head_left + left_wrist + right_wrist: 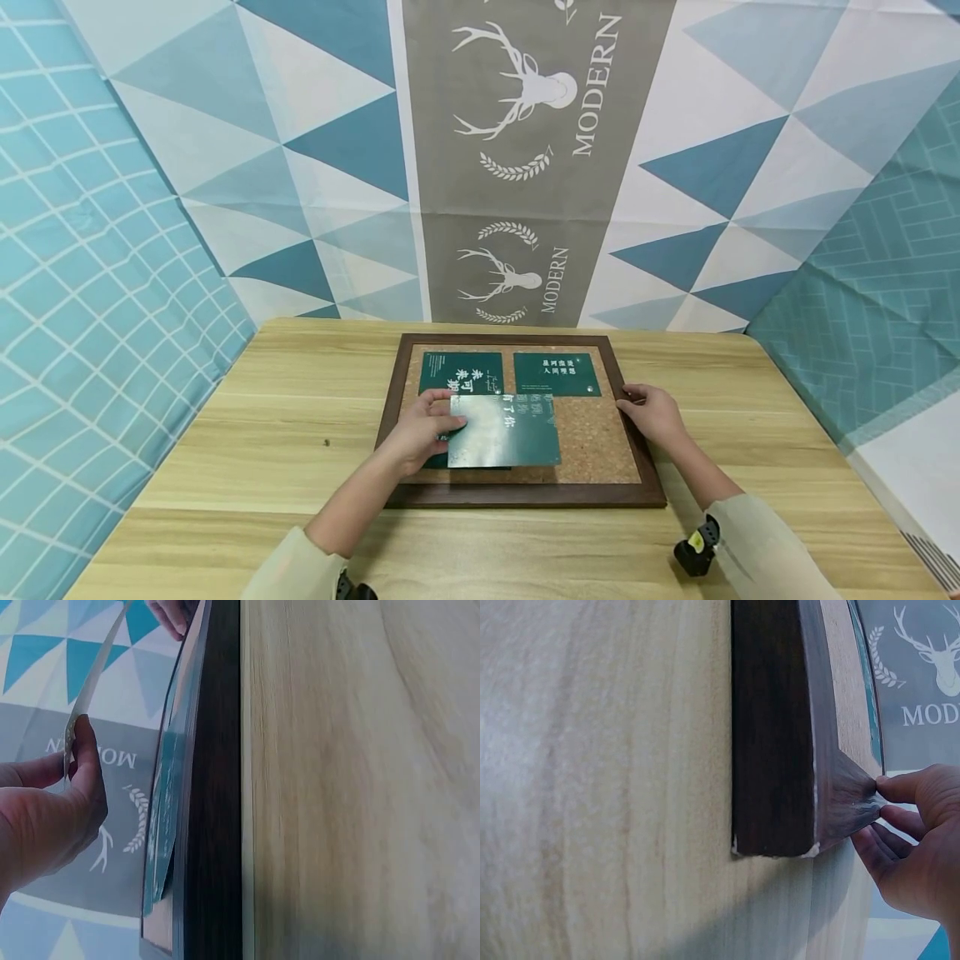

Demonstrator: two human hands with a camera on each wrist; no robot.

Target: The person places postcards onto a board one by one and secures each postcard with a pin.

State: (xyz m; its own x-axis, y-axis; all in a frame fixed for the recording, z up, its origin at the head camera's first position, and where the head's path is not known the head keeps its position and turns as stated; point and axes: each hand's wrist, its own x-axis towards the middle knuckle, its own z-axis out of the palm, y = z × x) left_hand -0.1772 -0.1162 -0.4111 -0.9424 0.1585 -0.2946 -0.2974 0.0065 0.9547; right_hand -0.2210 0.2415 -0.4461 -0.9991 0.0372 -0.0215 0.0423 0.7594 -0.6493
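Note:
My left hand (420, 433) pinches a green card with white lettering (502, 433) by its left edge, thumb on top. The card is raised above a cork board (592, 442) in a dark brown wooden frame (525, 497); in the left wrist view, this held card (94, 682) appears edge-on, apart from the board. At the board's right side, my right hand (654, 414) grips the frame edge between thumb and fingers, also seen in the right wrist view. Green cards lie on the cork at upper left (457, 367) and upper right (555, 375). Another at lower left is mostly hidden by the held card.
The board lies on a light wood-grain table (262, 442), near its back edge. Behind it hangs a patterned cloth (337, 150) with triangles and deer heads. Blue tiled-pattern cloth (90, 250) stands on the left, and a teal one (885, 317) on the right.

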